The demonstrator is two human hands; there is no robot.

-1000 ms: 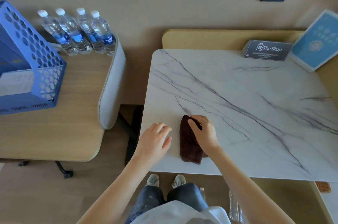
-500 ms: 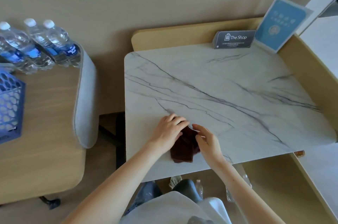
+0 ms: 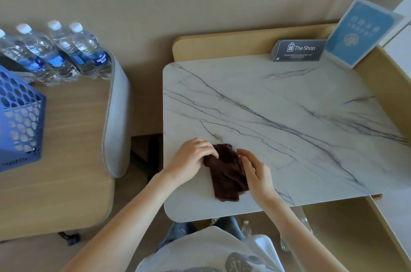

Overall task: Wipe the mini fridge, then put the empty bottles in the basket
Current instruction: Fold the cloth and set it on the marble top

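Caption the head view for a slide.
Left hand and right hand hold a brown cloth on the marble top; bottles and basket stand nearby.

Left forearm point(image 3: 133, 209): bare, enters from lower left and runs diagonally up and to the right. Left hand point(image 3: 191, 160): back of the hand up, fingers point(image 3: 208, 149) curled, gripping the upper left edge of a dark brown crumpled cloth point(image 3: 226, 174).

Right forearm point(image 3: 289, 222): bare, enters from lower right and angles up and to the left. Right hand point(image 3: 255, 171): set on edge with the thumb side up, fingers loosely bent and touching the cloth's right side. Whether it grips cannot be seen. The hands sit close together, with the cloth between them.
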